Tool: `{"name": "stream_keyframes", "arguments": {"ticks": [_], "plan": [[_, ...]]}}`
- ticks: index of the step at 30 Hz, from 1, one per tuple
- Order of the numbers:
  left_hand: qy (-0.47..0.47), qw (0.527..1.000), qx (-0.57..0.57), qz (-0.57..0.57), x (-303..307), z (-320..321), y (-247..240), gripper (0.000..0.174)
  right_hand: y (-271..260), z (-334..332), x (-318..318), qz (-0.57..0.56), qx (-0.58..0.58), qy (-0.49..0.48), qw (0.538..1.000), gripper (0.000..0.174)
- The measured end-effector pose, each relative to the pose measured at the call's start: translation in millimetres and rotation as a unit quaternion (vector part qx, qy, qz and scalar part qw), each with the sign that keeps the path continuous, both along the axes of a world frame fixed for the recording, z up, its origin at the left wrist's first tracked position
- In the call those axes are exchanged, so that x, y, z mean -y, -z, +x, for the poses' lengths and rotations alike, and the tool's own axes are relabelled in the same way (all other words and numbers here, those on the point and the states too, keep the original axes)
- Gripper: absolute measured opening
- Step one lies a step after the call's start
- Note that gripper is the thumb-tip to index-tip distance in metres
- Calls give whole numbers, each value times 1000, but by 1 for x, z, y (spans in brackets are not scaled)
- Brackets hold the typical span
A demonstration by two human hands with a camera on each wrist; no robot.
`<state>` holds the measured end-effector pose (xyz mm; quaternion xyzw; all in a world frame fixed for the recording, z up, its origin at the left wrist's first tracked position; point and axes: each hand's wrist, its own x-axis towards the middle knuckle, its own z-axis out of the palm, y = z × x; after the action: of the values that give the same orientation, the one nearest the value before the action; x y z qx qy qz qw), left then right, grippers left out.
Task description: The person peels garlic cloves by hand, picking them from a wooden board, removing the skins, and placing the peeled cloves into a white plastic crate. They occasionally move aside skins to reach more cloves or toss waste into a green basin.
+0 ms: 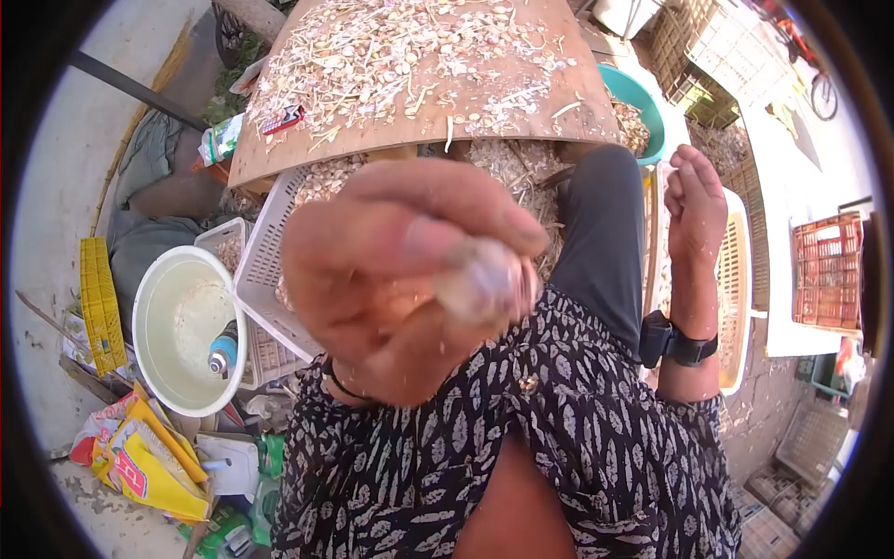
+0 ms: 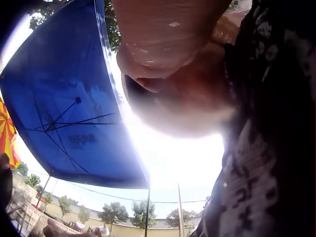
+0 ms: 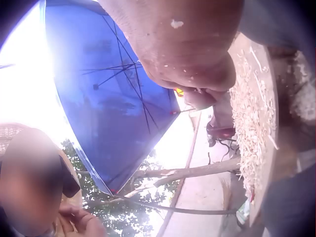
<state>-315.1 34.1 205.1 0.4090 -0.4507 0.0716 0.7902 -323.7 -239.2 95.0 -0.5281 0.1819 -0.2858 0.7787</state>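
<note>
Close to the head camera, my left hand [image 1: 372, 270] holds a blurred, whitish-purple garlic bulb [image 1: 480, 279] between thumb and fingers. Out to the right, my right hand [image 1: 694, 210] is raised beside the knee, its fingers loosely bent and nothing visible in them. A dark strap with a camera sits on that wrist. The right wrist view has the right hand [image 3: 192, 54] large at the top, specked with bits of skin, its fingertips partly hidden. Beyond both hands, a wooden board [image 1: 596, 102] carries a spread of garlic skins and cut stalks [image 1: 372, 65].
A white crate [image 1: 265, 242] of garlic stands under the board's near edge. Left of it, a pale basin [image 1: 168, 317] contains a blue cylindrical thing [image 1: 223, 349]. A teal basin [image 1: 656, 116] stands at the board's right. Overhead spreads a blue canopy [image 2: 64, 89].
</note>
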Motion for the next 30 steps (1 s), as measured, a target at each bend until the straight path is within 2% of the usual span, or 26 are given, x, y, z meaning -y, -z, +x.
{"name": "stream_keyframes", "arguments": {"ticks": [1,2,3,4,5,7,8,9,10,11,15,17,19,20,22,23,27,30], "plan": [[-17,998,-57,23,-2,16,20,31,7,-13,31,-118,-33,85,989,20],[-27,988,-147,36,-5,25,40,33,29,-24,72,-225,-81,125,963,23],[-35,970,-237,47,-8,32,58,35,35,-33,91,-480,-264,110,829,27],[-27,958,-281,53,-12,39,77,34,59,-47,113,-689,-413,41,594,33],[-14,944,-325,56,-13,43,91,34,78,-54,128,-728,-539,-46,422,37],[-7,935,-354,28,-12,44,101,30,30,-44,62,-839,-288,72,457,35],[4,923,-383,15,-10,43,104,27,23,-29,34,-688,-212,-8,694,33],[3,923,-385,9,-8,41,105,27,17,-11,4,-472,-117,-90,869,30],[-6,921,-389,5,-5,40,104,26,0,-6,-37,-329,-72,-160,928,28],[-14,920,-392,2,-4,39,103,26,-20,-3,-76,-176,-26,-225,958,27],[-61,933,-354,28,-10,30,99,21,-33,16,-150,-145,13,-284,948,24],[-193,953,-214,96,-15,33,105,20,-27,22,-160,-147,22,-306,940,23],[-199,944,-234,123,-25,27,103,19,-15,23,-166,-76,38,-322,943,21],[-198,936,-249,152,-30,23,103,19,-11,24,-169,-77,32,-332,940,21],[-175,932,-286,136,-38,18,109,20,-4,23,-174,-19,17,-351,936,19],[-146,931,-312,123,-41,16,112,20,-2,21,-176,-20,10,-361,932,19],[-167,914,-356,99,-52,13,124,21,-8,17,-195,-20,-47,-360,932,17],[-228,904,-354,79,-55,12,134,20,-10,19,-209,-81,-62,-357,928,17]]}}
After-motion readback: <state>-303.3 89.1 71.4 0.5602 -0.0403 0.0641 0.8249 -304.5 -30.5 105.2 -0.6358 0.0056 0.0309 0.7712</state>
